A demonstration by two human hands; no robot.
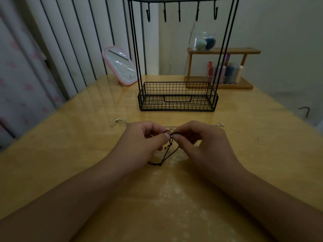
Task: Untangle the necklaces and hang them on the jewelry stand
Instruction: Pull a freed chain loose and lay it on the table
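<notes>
A black cord necklace (pixel 165 154) hangs between my two hands just above the yellow table (pixel 70 163), its lower loop trailing onto the tabletop. My left hand (pixel 145 138) pinches the cord at its top knot, and my right hand (pixel 197 138) pinches it right beside, fingertips nearly touching. A thin silver necklace (pixel 118 121) lies stretched across the table behind my hands, partly hidden by them. The black wire jewelry stand (pixel 178 96) stands further back, with a basket base and several bare hooks (pixel 179 13) along its top bar.
A pink-framed mirror (pixel 120 66) leans at the back left. A wooden shelf (pixel 222 67) at the back right holds small bottles and a clear jar with sponges. A black hook-shaped item (pixel 305 111) lies off the right edge. A curtain hangs at the left.
</notes>
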